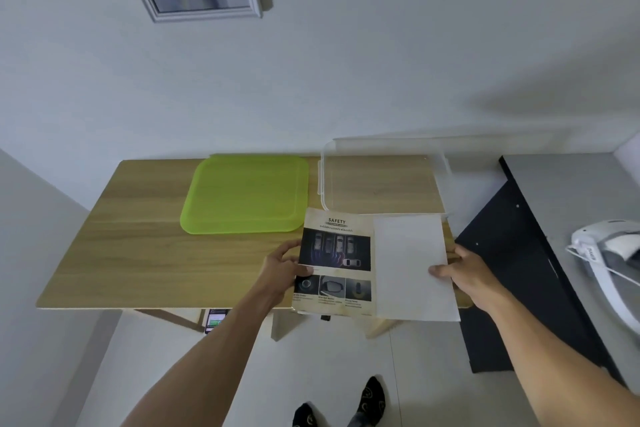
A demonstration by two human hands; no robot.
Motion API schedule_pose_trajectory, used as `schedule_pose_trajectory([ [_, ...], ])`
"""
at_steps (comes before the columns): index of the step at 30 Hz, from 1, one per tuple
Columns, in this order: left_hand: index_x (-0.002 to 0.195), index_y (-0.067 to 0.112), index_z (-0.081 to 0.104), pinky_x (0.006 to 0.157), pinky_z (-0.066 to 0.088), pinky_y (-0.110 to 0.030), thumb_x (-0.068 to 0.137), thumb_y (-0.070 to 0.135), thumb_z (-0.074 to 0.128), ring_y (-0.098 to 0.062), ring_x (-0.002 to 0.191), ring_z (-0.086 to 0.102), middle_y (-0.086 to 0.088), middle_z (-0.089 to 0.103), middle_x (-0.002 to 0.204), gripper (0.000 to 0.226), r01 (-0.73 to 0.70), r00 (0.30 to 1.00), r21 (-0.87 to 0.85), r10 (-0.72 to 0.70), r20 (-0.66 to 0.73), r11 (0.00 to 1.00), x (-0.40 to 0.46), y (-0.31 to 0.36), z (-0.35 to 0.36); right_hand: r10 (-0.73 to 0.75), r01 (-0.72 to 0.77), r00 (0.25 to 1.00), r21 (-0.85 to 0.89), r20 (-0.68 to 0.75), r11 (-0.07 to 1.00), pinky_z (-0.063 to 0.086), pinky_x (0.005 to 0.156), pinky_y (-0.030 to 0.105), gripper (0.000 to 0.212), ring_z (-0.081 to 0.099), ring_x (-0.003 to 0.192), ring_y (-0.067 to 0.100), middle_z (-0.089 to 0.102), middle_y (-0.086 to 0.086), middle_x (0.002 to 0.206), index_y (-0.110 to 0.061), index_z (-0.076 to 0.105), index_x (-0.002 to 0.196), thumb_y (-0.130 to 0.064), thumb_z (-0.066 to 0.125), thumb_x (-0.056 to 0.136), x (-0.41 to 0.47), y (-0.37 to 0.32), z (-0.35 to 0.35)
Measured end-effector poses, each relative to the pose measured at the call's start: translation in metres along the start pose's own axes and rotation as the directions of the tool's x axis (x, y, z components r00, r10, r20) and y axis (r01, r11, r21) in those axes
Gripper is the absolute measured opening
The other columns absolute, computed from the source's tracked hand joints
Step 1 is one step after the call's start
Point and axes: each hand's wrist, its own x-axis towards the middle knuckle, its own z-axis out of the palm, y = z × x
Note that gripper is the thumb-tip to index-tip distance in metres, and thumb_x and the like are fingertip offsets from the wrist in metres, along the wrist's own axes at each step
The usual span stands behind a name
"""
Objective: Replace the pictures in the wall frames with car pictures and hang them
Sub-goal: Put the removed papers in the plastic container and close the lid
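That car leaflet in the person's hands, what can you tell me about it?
The leaflet is a printed sheet headed "SAFETY", with a large dark picture of cars seen from above and three small pictures over captions below. It looks like thin glossy paper. It is held over the table's near edge; the left hand grips its left edge. A blank white sheet, held by the right hand, overlaps its right side.

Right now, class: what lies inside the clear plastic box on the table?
The clear plastic box looks empty: only the wooden table shows through it. Its near edge is hidden behind the car page and blank sheet.
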Motion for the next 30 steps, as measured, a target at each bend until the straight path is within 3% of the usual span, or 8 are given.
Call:
schedule_pose_trajectory([
  [8,0.126,0.015,0.056,0.068,0.058,-0.039,0.073,-0.023,0.065,-0.033,0.09,0.072,-0.02,0.072,0.104,0.065,-0.096,0.992,-0.025,0.098,0.083,0.995,0.003,0.047,-0.007,-0.121,0.123,0.988,0.014,-0.099,0.992,0.055,0.091,0.054,0.046,0.068,0.098,0.03,0.069,0.007,0.11,-0.018,0.06,0.121,-0.007,0.079,0.08,-0.02,-0.037,-0.003],
  [14,0.126,0.015,0.057,0.064,0.057,-0.037,0.073,-0.024,0.063,-0.033,0.088,0.071,-0.025,0.069,0.108,0.065,-0.156,0.98,-0.029,0.158,0.122,0.987,0.026,0.081,0.02,-0.185,0.195,0.968,0.049,-0.171,0.98,0.057,0.075,0.037,0.046,0.07,0.092,0.026,0.07,0.009,0.106,-0.017,0.061,0.121,0.0,0.077,0.081,-0.014,-0.073,-0.029],
  [18,0.125,0.014,0.057,0.058,0.056,-0.033,0.073,-0.025,0.062,-0.028,0.077,0.072,-0.021,0.072,0.098,0.065,-0.18,0.977,-0.024,0.182,0.108,0.983,0.055,0.106,0.045,-0.195,0.204,0.961,0.028,-0.194,0.979,0.056,0.075,0.034,0.049,0.072,0.09,0.025,0.072,0.009,0.105,-0.018,0.06,0.123,-0.002,0.078,0.08,0.017,-0.093,-0.05],
  [23,0.122,0.015,0.058,0.057,0.055,-0.034,0.072,-0.025,0.061,-0.027,0.071,0.071,-0.015,0.073,0.087,0.064,-0.184,0.983,0.014,0.183,0.033,0.983,0.102,0.128,0.078,-0.186,0.185,0.959,-0.021,-0.214,0.982,0.058,0.078,0.039,0.052,0.072,0.089,0.026,0.072,0.01,0.102,-0.017,0.058,0.126,-0.001,0.077,0.08,0.076,-0.119,-0.069],
  [27,0.117,0.015,0.06,0.057,0.06,-0.037,0.073,-0.025,0.055,-0.022,0.061,0.068,-0.009,0.07,0.078,0.06,-0.176,0.98,0.103,0.184,-0.08,0.979,0.137,0.139,0.102,-0.197,0.167,0.96,-0.159,-0.197,0.973,0.058,0.086,0.046,0.052,0.07,0.09,0.024,0.07,0.004,0.102,-0.018,0.057,0.126,-0.008,0.077,0.08,0.127,-0.132,-0.07],
  [30,0.116,0.019,0.059,0.05,0.057,-0.033,0.075,-0.023,0.05,-0.019,0.056,0.064,-0.005,0.067,0.077,0.06,-0.161,0.965,0.214,0.199,-0.171,0.963,0.159,0.14,0.114,-0.226,0.173,0.962,-0.294,-0.156,0.94,0.053,0.074,0.032,0.053,0.065,0.09,0.021,0.067,0.003,0.104,-0.016,0.053,0.131,-0.01,0.075,0.083,0.159,-0.139,-0.065],
])
